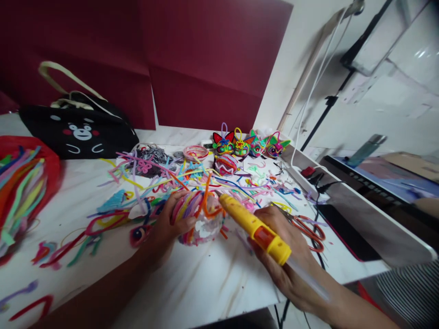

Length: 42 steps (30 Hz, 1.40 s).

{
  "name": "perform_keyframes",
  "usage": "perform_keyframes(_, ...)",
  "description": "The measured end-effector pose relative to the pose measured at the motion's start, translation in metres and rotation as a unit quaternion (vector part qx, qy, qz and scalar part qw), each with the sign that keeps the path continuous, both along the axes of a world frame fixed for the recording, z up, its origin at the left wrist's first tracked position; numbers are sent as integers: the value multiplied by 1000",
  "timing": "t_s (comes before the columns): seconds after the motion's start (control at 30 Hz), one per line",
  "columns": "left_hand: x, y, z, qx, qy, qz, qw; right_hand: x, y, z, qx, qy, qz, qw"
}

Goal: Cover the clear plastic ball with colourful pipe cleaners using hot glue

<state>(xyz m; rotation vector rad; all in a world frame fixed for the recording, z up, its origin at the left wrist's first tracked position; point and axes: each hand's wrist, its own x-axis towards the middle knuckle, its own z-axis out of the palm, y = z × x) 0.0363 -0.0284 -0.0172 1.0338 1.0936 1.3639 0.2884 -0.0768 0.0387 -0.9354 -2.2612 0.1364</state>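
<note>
My left hand [174, 224] is closed round the side of a ball [188, 214] wrapped in coloured pipe cleaners, part of it clear and bare. On the ball's upper front, a bent orange pipe cleaner [206, 194] stands up. A yellow hot glue gun [255, 228] is gripped in my right hand [284, 246], its nozzle pointing at the orange pipe cleaner; whether they touch I cannot tell. A glue stick [308, 278] sticks out from its rear. Beyond my right hand lie orange-handled scissors [308, 230].
Loose pipe cleaners litter the table [206, 283]. Several finished cat-eared balls [242, 145] stand at the back. A black bag [78, 128] and a red bag of pipe cleaners [51, 183] are on the left. At right are a phone [346, 233], cables and a white divider [363, 219].
</note>
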Motion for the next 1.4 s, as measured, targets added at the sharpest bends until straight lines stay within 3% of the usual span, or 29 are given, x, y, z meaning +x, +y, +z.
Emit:
perform_keyframes(0.1,-5,8,3,-21,-32,28,999,8,-3,-2,-13,14,6,1000)
perform_keyframes(0.17,-9,13,6,-15,-51,57,997,12,-6,-6,-34,-3,43,998)
perform_keyframes(0.4,-13,18,11,10,-54,101,993,7,2,-38,3,-171,143,975)
perform_keyframes(0.57,-9,16,8,-7,-34,85,996,-6,19,-62,72,-278,126,950)
perform_keyframes(0.7,-10,13,7,3,15,90,996,-5,19,-56,30,-297,128,946)
perform_keyframes(0.8,-11,12,4,25,39,83,996,-6,16,-36,-66,-230,136,961)
perform_keyframes(0.87,-12,11,0,51,53,77,994,-12,19,-22,-111,-112,125,980)
perform_keyframes(1.0,-13,8,-6,110,97,51,988,-39,35,-10,-112,125,25,986)
perform_keyframes(1.17,-14,4,-7,150,147,38,977,-68,56,-10,-187,193,-6,963)
perform_keyframes(1.4,-18,8,-11,170,166,35,971,-75,62,-10,-243,235,18,941)
